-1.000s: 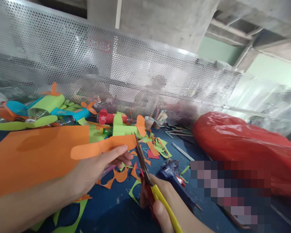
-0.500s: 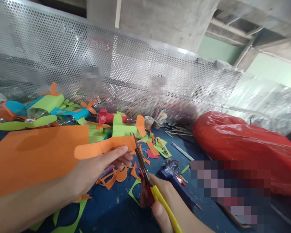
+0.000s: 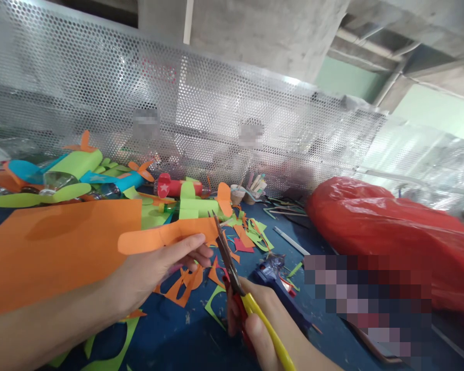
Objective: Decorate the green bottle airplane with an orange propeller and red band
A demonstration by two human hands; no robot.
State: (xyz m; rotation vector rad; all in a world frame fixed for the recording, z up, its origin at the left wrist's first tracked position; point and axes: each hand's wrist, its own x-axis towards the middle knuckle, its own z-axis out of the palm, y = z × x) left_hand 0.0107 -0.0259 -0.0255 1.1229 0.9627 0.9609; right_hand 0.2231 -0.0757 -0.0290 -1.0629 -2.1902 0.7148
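Note:
Between thumb and fingers, my left hand (image 3: 170, 263) pinches an orange paper strip (image 3: 150, 240) with a rounded left end. My right hand (image 3: 259, 314) grips scissors (image 3: 235, 288) with one yellow and one red handle. The blades point up and away, at the strip's right end. Orange and green paper scraps (image 3: 181, 288) lie beneath and beyond my hands. A large orange sheet (image 3: 62, 252) is at the left, partly behind my left forearm. To the right of the scissors rests a blue glue gun (image 3: 280, 288).
Bottle planes covered in coloured paper (image 3: 123, 181) stand at the back left. Two cups (image 3: 237, 195), one holding pens, are near the perforated metal screen (image 3: 216, 98). A red plastic bag (image 3: 386, 232) fills the right side, with a blurred device before it.
The scissors and my right hand have shifted very slightly. An orange scrap below my left hand has changed position a little. The strip stays almost where it was.

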